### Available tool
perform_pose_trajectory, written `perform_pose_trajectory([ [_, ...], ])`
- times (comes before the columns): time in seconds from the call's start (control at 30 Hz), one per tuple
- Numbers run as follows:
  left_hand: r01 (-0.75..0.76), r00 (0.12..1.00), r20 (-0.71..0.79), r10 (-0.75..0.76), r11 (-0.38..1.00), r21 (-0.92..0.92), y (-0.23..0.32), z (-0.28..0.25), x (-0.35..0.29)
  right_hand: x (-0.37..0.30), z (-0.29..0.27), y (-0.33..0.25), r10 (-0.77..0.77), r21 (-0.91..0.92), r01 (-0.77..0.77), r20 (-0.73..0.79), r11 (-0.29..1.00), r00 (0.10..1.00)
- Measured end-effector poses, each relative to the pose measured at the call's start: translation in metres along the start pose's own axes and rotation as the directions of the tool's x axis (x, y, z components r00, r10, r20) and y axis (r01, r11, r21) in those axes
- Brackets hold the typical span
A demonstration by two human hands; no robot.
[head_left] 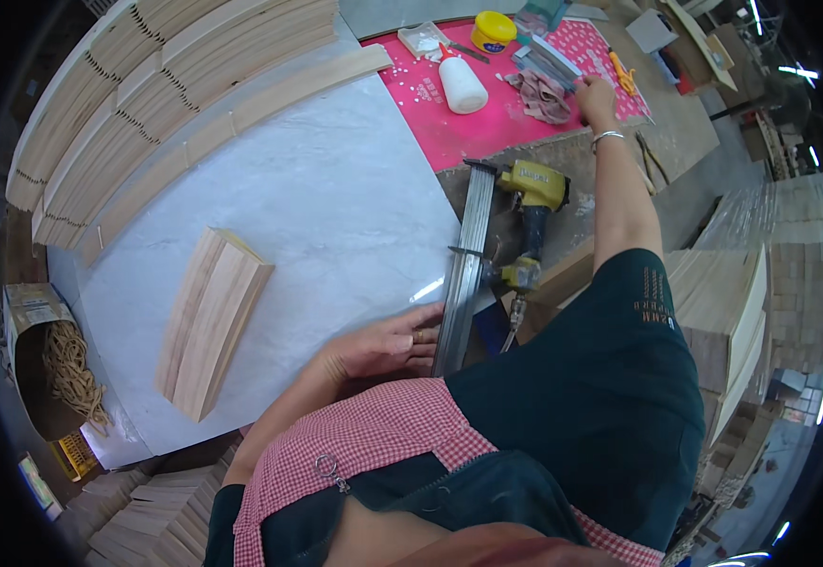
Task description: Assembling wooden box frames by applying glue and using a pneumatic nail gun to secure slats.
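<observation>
My left hand (380, 347) rests flat on the white marble-like table (336, 208), its fingers touching the long metal magazine of a yellow pneumatic nail gun (515, 222) that lies on the table's right side. My right hand (596, 94) is stretched far forward to the pink mat (468, 128), its fingers on a strip of metal staples (548, 61); whether it grips them is unclear. A stack of curved wooden slats (211, 319) lies on the table to the left of my left hand.
Long curved wooden pieces (147, 85) are stacked along the table's far left edge. On the pink mat stand a white glue bottle (461, 83), a yellow jar (493, 30) and a rag (539, 94). Wood stacks (742, 302) stand at right; a box of rope (67, 369) sits at left.
</observation>
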State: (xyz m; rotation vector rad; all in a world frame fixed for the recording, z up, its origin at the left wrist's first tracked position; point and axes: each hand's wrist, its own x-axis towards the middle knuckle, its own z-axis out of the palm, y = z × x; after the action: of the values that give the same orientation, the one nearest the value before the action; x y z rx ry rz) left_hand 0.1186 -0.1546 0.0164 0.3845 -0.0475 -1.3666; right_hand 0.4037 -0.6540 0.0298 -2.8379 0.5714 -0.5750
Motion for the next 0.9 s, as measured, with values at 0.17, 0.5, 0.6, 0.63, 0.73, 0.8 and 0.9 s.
perform_pose_trajectory([
  [0.17,0.016,0.999,-0.029,-0.015,1.000,0.022,0.002,0.006,-0.002,0.031,0.039,0.021,0.034,-0.199,-0.004,0.147,0.980,0.988],
  [0.5,0.028,0.999,-0.031,-0.029,0.999,-0.027,0.003,0.001,0.002,0.024,0.019,0.007,-0.037,-0.109,0.058,0.187,0.992,0.982],
  [0.6,0.032,0.999,-0.034,-0.033,0.999,-0.035,0.003,0.002,0.002,0.013,0.009,-0.001,-0.019,-0.117,0.033,0.116,0.993,0.993],
  [0.63,0.034,0.999,-0.037,-0.035,0.999,-0.039,0.003,0.002,0.002,0.010,0.006,-0.004,-0.011,-0.119,0.020,0.082,0.993,0.997],
  [0.73,0.025,0.999,-0.037,-0.026,0.999,-0.035,0.000,0.000,0.002,0.001,-0.002,-0.010,-0.025,-0.076,0.026,0.006,0.997,1.000],
  [0.8,0.016,0.999,-0.032,-0.017,1.000,-0.019,-0.003,-0.004,0.003,-0.007,-0.008,-0.011,-0.052,0.011,0.053,-0.078,0.999,0.996],
  [0.9,-0.001,1.000,-0.001,0.001,0.999,0.041,0.002,0.001,0.006,-0.041,-0.031,-0.020,-0.041,0.185,0.066,-0.137,0.981,0.990],
])
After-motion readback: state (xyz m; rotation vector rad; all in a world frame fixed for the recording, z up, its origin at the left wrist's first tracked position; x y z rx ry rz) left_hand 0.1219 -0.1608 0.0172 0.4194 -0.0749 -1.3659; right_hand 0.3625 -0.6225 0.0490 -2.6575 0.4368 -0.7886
